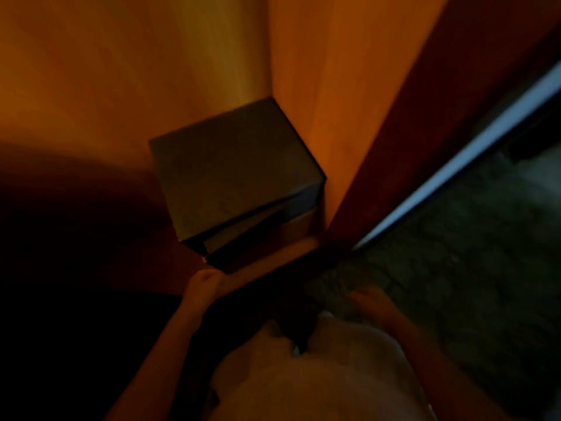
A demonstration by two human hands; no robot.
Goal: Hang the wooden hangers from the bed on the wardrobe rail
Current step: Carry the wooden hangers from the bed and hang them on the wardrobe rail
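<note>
The view is dark and blurred, looking down into a wardrobe (pixel 331 95) with orange wooden walls. No rail and no bed are in view. My left hand (pixel 202 282) is curled at the near end of a pale wooden strip (pixel 273 262) that runs up and to the right below a grey box. I cannot tell whether this strip is a hanger or the wardrobe's bottom edge. My right hand (pixel 368 302) hovers low over the carpet, too blurred to show its fingers or anything in it.
A grey box (pixel 230 177) sits in the wardrobe's back corner against the right wall. A dark red door panel (pixel 425 147) and a white strip (pixel 455 159) run diagonally at the right. Green patterned carpet (pixel 473 268) lies beyond. My white shirt (pixel 318 375) fills the bottom.
</note>
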